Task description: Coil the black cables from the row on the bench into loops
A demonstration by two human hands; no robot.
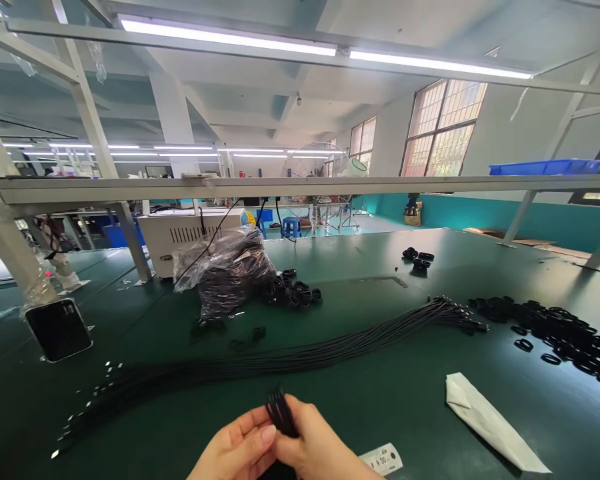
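Close to the table's front edge, my left hand [241,445] and my right hand [316,441] meet around a small coil of black cable [281,412]. Its stacked loops stick up between the fingertips of both hands, and its lower part is hidden by my fingers. Just beyond the hands, a long bundle of black cables [300,357] lies across the table, with light-coloured connector tips at both ends. The end of a steel ruler [384,459] shows beside my right wrist.
Black oval loops [555,330] lie in a heap at right, near a folded white paper strip [495,421]. Behind the cables sit a plastic bag of black items [233,277] and more coils [295,292]. A phone [59,330] leans at left; a shelf beam [300,188] spans above.
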